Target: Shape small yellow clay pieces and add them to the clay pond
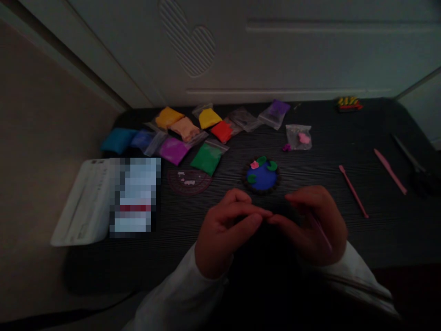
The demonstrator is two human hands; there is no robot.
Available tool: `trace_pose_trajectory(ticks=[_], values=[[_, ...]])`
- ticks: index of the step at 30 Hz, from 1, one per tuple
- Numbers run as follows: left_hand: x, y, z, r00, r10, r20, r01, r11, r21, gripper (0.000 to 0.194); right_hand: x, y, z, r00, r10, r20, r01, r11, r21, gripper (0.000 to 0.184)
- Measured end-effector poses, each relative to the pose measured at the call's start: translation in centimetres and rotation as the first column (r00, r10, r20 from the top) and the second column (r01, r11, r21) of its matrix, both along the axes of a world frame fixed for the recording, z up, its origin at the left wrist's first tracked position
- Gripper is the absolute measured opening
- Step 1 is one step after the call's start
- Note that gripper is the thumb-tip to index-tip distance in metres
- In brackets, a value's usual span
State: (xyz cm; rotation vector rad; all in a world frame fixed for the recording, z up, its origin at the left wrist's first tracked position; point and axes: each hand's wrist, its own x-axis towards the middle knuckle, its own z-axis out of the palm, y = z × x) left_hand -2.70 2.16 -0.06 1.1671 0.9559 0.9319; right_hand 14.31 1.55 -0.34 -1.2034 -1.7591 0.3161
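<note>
My left hand (229, 234) is closed in a pinch, thumb against index finger; anything between them is too small to make out. Its fingertips meet the thumb tip of my right hand (315, 225). A pink modelling tool (321, 232) lies across the right palm, held by the curled fingers, while thumb and index stay apart. Just beyond both hands sits a round clay pond (262, 178) with a blue middle and a dark beaded rim. Green clay lily pads (272, 166) and a pink clay flower (254, 164) rest on it.
Bags of coloured clay, including a green one (206, 157), spread along the back left. A clear bag with pink clay (299, 137) lies behind the pond. Pink tools (354, 192) and scissors (415, 163) are at right. A blurred-out phone-like screen (136, 193) stands left.
</note>
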Motion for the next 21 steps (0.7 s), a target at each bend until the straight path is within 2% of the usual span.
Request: trace_pose_trajectory(ticks=[4,10,21], values=[[0.04,0.34,0.13,0.995,-0.079,0.06,0.085,0.99,-0.109,0.012,-0.02,-0.13,-0.1,1.0,0.012,-0.016,-0.012,1.0,0.027,0.039],[0.0,0.74,-0.01,0.985,-0.136,0.102,0.152,0.974,-0.169,0.008,0.06,-0.28,-0.37,0.998,0.049,-0.041,-0.046,0.997,0.064,0.042],[0.37,0.59,-0.09,0.998,-0.035,0.061,0.044,0.989,-0.145,0.007,-0.23,-0.39,0.46,0.991,0.135,0.019,-0.136,0.984,0.112,0.022]])
